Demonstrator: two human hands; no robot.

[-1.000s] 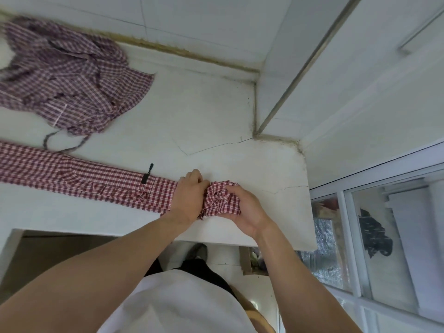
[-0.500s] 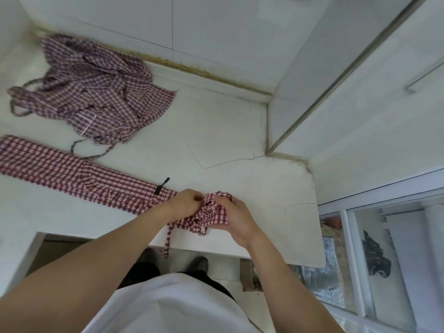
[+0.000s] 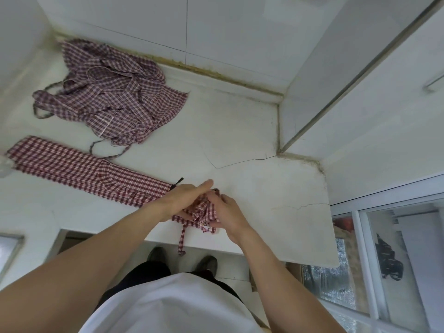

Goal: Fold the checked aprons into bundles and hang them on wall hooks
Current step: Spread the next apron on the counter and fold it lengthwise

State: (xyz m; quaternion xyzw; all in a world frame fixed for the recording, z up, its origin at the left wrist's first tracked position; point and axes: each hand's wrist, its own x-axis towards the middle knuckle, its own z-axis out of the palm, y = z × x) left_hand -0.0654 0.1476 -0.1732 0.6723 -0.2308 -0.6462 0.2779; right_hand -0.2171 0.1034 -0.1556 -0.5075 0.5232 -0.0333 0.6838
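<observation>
The surface (image 3: 240, 131) is a white slab, smooth but worn, with thin cracks running across it and dirty yellowish joints where it meets the tiled wall (image 3: 216, 22). On its far left part lies a crumpled apron (image 3: 113, 92) of soft cloth with small purple and white checks, thrown in an irregular heap, and its thin strings (image 3: 105, 150) curl out over the slab. Nearer to the person lies the red checked apron (image 3: 81, 169), folded into a long flat band that runs from the left edge toward the hands; its right end is gathered into a small wrinkled bundle at the near edge of the surface. The left hand (image 3: 185, 200) rests on this bundle with the forefinger stretched out straight; the other fingers seem to bend around the cloth, but this is not fully clear. The right hand (image 3: 225, 210) holds the bundle from the other side, its fingers curled into the folds. A narrow checked tie (image 3: 181, 239) hangs down from the bundle over the edge of the slab. A small black tag (image 3: 177, 182) sticks out of the band just beside the left hand.
</observation>
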